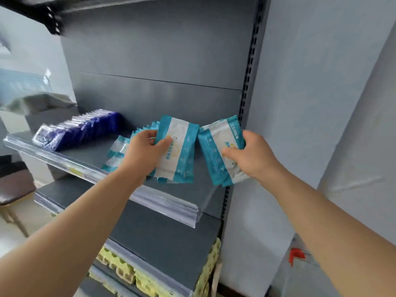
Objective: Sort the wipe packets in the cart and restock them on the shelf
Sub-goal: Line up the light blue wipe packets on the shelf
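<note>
Wipe packets (pixel 177 148), teal, hover over the shelf (pixel 167 202), right of a blue packet row (pixel 85 127); egg trays (pixel 120 266) sit below. My left hand (pixel 141 155) and right hand (pixel 252 155) each clamp fingers round a bunch.

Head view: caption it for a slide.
Left-hand grip and right-hand grip each hold teal-and-white plastic wipe packets above the grey metal shelf.

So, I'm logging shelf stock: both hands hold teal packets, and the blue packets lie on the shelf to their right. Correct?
Not quite. The head view shows the blue packets on the shelf to their left; the left hand and right hand do hold teal packets.
</note>
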Demonstrator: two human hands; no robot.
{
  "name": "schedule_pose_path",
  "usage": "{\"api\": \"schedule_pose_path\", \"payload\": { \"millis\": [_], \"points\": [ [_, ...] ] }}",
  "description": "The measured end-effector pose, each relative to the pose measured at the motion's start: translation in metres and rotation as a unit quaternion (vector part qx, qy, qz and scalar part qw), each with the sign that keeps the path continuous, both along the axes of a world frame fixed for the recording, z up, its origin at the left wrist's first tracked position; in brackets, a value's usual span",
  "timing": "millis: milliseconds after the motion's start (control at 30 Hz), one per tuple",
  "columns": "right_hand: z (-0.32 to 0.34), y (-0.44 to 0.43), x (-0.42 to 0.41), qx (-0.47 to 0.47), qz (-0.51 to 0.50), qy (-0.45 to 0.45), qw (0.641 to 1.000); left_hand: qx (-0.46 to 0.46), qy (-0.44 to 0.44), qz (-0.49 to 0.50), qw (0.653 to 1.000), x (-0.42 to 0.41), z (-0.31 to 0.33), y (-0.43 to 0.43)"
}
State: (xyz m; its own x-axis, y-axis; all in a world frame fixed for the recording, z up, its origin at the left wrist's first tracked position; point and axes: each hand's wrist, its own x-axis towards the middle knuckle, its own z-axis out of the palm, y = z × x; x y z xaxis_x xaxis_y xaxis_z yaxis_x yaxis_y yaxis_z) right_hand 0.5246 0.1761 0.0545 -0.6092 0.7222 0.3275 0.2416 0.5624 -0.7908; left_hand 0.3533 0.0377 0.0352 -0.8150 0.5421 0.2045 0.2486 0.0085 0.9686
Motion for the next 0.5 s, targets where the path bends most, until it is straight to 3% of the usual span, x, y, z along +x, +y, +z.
{"api": "schedule_pose_path", "payload": {
  "millis": [267, 500],
  "points": [
    [-0.009, -0.028, -0.120, -0.067, -0.035, -0.081, 0.994, -0.093, 0.024, -0.045, 0.994, -0.128, 0.008, -0.032],
    [-0.026, -0.008, -0.168, -0.091, -0.073, -0.165, 0.979, -0.177, 0.120, -0.077, 0.974, -0.190, -0.006, -0.004]
  ]
}}
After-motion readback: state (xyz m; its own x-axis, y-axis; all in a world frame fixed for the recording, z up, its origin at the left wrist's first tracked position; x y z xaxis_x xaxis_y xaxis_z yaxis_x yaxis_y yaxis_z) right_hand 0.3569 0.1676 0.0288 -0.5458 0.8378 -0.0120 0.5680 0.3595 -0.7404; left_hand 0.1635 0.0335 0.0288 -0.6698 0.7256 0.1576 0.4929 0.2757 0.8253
